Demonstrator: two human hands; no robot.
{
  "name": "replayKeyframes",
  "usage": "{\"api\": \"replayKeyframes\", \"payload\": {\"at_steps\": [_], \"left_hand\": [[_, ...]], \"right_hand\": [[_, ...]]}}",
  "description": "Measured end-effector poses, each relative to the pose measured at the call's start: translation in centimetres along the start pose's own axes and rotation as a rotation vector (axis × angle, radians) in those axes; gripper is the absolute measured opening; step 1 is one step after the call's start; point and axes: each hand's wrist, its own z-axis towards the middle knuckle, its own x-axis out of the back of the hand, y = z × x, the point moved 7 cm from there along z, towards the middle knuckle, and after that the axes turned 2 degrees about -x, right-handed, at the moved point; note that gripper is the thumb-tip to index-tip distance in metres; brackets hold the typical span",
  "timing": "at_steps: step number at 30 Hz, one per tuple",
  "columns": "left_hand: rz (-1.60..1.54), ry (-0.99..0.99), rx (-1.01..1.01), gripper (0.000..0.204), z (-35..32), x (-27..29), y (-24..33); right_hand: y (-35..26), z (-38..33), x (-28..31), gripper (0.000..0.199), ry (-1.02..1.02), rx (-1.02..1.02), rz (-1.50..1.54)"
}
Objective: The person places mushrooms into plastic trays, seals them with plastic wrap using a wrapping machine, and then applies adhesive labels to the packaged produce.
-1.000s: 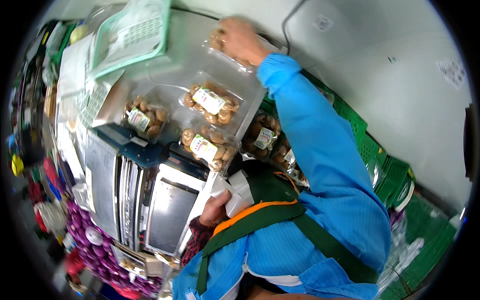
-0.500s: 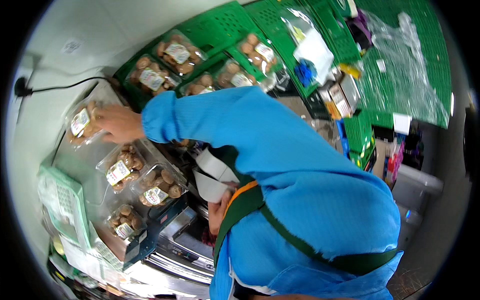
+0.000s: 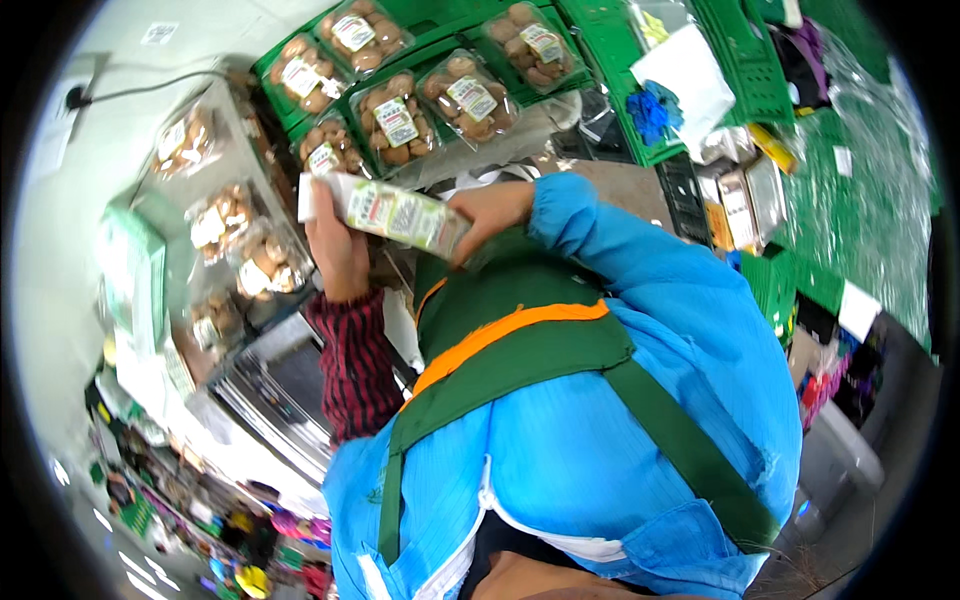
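A strip of printed labels (image 3: 400,214), white with green edging, is stretched between my two hands in front of the green apron. My left hand (image 3: 338,250), in a red and black striped cuff, pinches its left end with the thumb up. At the right end, my right hand (image 3: 492,214), in a blue sleeve, grips it with closed fingers. Just beyond the strip lie clear packs of brown mushrooms (image 3: 395,120) with labels on top. More mushroom packs (image 3: 268,262) rest on a metal surface to the left.
Green crates (image 3: 440,50) at the back hold several of the packs. A blue crumpled glove (image 3: 652,112) and a white sheet (image 3: 690,80) lie at the back right. A black cable (image 3: 130,92) runs along the left wall. A dark machine (image 3: 280,365) stands at lower left.
My right hand has left the mushroom pack at the far left and come back to the label strip. My left hand has risen with the strip, which now lies across both hands.
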Motion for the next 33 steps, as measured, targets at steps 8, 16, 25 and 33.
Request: {"api": "replayKeyframes", "payload": {"at_steps": [8,16,25,33], "left_hand": [[-0.094,0.122,-0.123,0.034,-2.1,-1.3,-2.0],[0.658,0.294,-0.621,0.029,-13.8,0.4,-1.4],[0.000,0.453,-0.235,0.037,-26.4,0.2,-8.2],[-0.388,0.568,-0.399,0.031,-35.1,9.1,-10.4]], "right_hand": [[3.7,-14.8,4.9,0.032,0.020,-0.087,0.234],[4.3,-15.4,4.4,0.026,0.092,0.007,-0.056],[2.8,-6.6,-7.8,0.037,-0.083,0.173,-0.129],[5.0,-1.4,-21.0,0.006,-0.346,-0.070,-0.181]]}}
